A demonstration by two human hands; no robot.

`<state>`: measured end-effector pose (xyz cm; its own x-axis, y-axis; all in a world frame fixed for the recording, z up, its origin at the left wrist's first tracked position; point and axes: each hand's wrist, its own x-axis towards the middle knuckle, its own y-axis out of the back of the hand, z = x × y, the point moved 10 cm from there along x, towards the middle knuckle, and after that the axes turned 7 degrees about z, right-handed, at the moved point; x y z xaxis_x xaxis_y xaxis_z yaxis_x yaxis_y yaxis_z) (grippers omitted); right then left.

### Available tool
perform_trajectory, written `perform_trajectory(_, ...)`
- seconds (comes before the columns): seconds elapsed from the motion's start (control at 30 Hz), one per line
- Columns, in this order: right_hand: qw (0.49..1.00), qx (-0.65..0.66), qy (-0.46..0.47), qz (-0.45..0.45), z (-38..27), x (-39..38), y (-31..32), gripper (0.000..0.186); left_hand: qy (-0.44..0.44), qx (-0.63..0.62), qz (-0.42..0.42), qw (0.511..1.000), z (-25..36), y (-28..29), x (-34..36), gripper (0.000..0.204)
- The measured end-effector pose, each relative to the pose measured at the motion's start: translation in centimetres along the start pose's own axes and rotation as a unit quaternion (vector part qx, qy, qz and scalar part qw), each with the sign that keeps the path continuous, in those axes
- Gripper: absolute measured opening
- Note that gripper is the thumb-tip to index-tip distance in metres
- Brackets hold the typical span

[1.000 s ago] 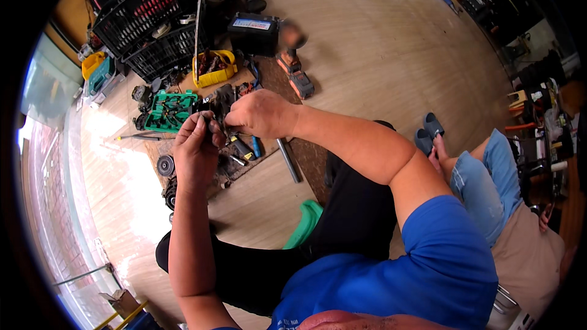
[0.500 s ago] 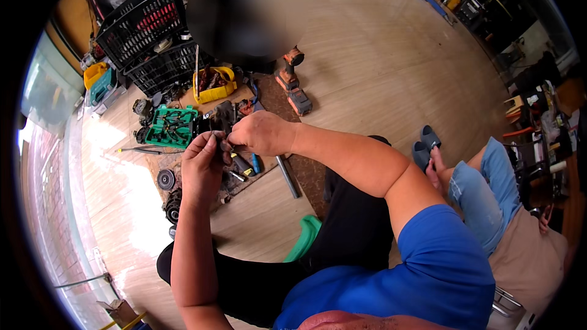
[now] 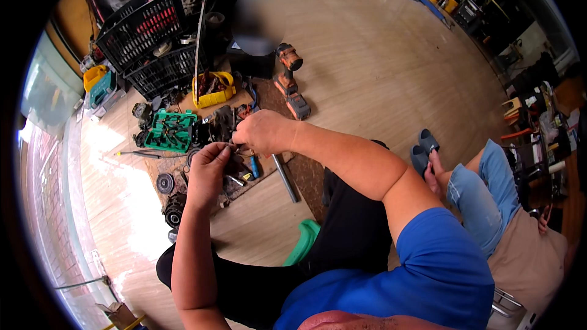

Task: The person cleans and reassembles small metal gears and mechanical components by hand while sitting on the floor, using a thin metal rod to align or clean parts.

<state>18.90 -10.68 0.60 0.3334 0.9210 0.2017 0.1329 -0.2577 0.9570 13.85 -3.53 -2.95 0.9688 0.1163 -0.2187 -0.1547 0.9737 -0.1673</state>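
My left hand [image 3: 206, 176] is pinched closed, with thumb and forefinger together beside the fingers of my right hand [image 3: 264, 131]. The right hand is curled closed too, its fingertips turned away from view. Whatever small thing they hold is hidden or too small to make out. Below them lie a blue-handled tool [image 3: 254, 166], a metal tube [image 3: 285, 178] and a short shiny metal piece [image 3: 235, 180]. A green tool case [image 3: 173, 142] lies open left of the hands, and dark, greasy machine parts [image 3: 219, 123] sit just beyond them.
An orange and black cordless power tool [image 3: 291, 79] stands beyond my right hand. Further off are a yellow container [image 3: 215, 95] and black crates [image 3: 142, 30]. A round pulley [image 3: 165, 183] lies at left. Another person in denim shorts [image 3: 477, 186] sits at right.
My left hand has come slightly toward me and turned, its fingertips now lower beside the right hand. The right hand has barely moved.
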Motion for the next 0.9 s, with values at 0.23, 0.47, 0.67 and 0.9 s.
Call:
perform_trajectory(0.23, 1.000, -0.008, -0.002, 0.005, 0.0, 0.2, -0.1, 0.008, -0.014, 0.151, 0.006, 0.988, -1.4, -0.7, 0.1, 0.017)
perform_trajectory(0.47, 0.999, 0.003, -0.016, 0.033, -0.3, 0.4, 0.2, 0.012, -0.040, 0.222, 0.040, 0.973, -2.3, 0.7, 0.9, 0.020)
perform_trajectory(0.67, 0.995, 0.041, -0.024, 0.090, -0.2, 0.3, 0.8, 0.017, -0.092, 0.313, 0.070, 0.943, -1.3, 0.8, 0.7, 0.021)
perform_trajectory(0.9, 0.957, 0.181, -0.110, 0.198, 0.3, -0.1, 1.6, 0.013, -0.160, 0.242, 0.191, 0.938, -0.3, 3.2, 0.9, 0.027)
